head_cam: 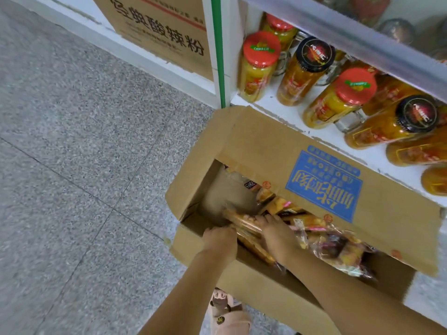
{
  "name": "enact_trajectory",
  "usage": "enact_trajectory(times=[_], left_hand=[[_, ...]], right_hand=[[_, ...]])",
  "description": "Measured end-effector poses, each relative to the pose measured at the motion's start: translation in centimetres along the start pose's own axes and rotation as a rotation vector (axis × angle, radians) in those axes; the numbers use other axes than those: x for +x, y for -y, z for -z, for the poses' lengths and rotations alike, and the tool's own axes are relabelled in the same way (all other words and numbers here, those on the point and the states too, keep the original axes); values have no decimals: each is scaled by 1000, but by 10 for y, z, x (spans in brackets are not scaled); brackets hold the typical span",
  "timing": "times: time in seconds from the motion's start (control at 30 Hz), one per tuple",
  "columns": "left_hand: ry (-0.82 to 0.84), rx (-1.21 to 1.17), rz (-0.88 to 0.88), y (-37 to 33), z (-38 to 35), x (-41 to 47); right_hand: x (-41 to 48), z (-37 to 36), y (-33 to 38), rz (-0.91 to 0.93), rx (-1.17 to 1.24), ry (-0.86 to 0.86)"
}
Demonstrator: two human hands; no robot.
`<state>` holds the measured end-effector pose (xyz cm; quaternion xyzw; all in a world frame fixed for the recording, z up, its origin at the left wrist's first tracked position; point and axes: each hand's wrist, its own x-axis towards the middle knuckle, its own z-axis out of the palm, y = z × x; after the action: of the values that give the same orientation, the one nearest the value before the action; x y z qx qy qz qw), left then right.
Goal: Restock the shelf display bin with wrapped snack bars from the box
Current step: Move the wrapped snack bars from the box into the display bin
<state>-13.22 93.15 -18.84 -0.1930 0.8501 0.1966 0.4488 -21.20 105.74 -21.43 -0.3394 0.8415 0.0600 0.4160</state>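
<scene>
Left grip (219, 238) curled round the snack bars (246, 224) down in the box (266, 151), right grip (278, 232) pressed flat on top; wrappers looked light, slippery, best clamped at both ends.

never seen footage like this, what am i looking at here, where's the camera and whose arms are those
There is no machine here. A person wears one wide-angle camera on the head, looking forward and down, so the two bare arms are their own. This single picture is that head view. An open cardboard box stands in front of a white shelf that carries jars with red and black lids. Inside the box lie wrapped snack bars. The left hand curls round one end of a bundle of these bars. The right hand lies over the same bundle, though it is hard to tell whether it grips. A sandal shows near the bottom edge.
</scene>
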Motion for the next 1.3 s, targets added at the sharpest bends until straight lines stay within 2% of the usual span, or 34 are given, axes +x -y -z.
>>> enact_trajectory(times=[0.07, 0.1, 0.17, 0.27, 0.33, 0.5, 0.73, 0.87, 0.97, 1.03, 1.17, 1.3], left_hand=[[33, -29, 11, -4, 0, 4], [51, -55, 23, -7, 0, 7], [85, -83, 29, -14, -3, 12], [166, -35, -53, -30, -8, 20], [229, 14, -109, -42, -9, 26], [273, 203, -165, -63, -11, 32], [334, 452, -25, -80, -3, 40], [345, 449, -92, -76, 7, 25], [266, 294, -132, -66, 30, -1], [196, 94, -130, -67, 60, -30], [164, -617, -132, -57, 117, -100], [81, -1358, -204, -63, 161, -193]], right_hand=[[-15, 0, -4, -37, 59, 0], [-21, 2, -7, -86, 169, -1], [-31, 5, -17, -214, 459, 26], [-45, 4, -42, -390, 995, 179], [-58, 8, -58, -397, 1216, 247], [-86, 5, -81, -223, 1398, 309], [-99, -1, -105, -204, 1505, 422], [-116, 9, -108, -170, 1499, 432], [-141, 31, -103, -136, 1476, 431], [-161, 48, -99, -141, 1486, 464], [-208, 92, -94, -147, 1397, 482], [-262, 154, -82, -87, 1295, 398]])
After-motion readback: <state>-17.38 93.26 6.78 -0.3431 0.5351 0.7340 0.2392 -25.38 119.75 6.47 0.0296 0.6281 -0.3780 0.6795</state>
